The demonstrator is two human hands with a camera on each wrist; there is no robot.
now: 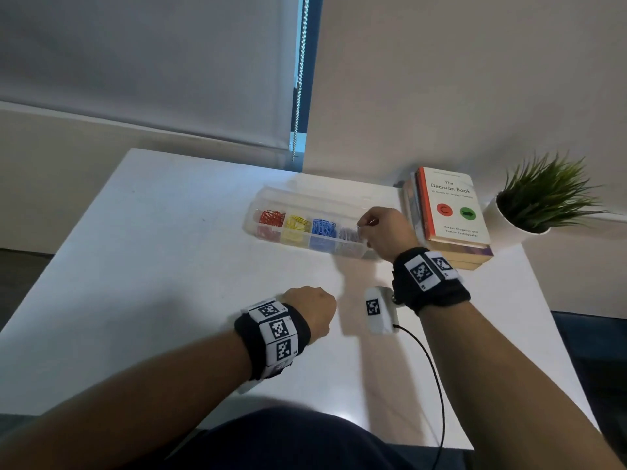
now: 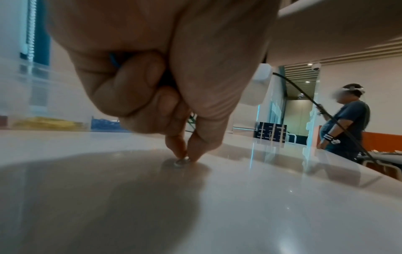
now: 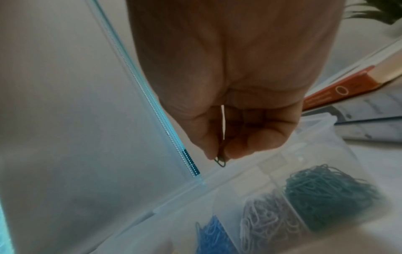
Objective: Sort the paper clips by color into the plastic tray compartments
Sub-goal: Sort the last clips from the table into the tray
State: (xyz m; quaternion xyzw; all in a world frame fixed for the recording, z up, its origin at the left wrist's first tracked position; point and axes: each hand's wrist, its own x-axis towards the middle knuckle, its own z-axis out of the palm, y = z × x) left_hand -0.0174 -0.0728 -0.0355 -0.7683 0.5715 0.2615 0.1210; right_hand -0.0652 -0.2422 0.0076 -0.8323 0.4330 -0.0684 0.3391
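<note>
A clear plastic tray (image 1: 271, 195) stands at the back of the white table (image 1: 152, 266); its compartments hold red (image 1: 271, 218), yellow (image 1: 298, 222), blue (image 1: 324, 227) and white clips (image 1: 349, 235). My right hand (image 1: 364, 225) hovers over the tray's right end and pinches a dark green clip (image 3: 220, 162) between thumb and forefinger. Under it lie the blue (image 3: 213, 235), white (image 3: 261, 221) and green heaps (image 3: 326, 190). My left hand (image 1: 319, 310) is down on the table, thumb and forefinger pinching a small pale clip (image 2: 181, 162). A blue clip (image 2: 113, 60) shows inside its curled fingers.
A stack of books (image 1: 451, 212) lies right of the tray, with a potted plant (image 1: 543, 198) beyond it. A white marker block with a black cable (image 1: 378, 310) sits between my wrists. Another person (image 2: 346, 123) stands far off in the room.
</note>
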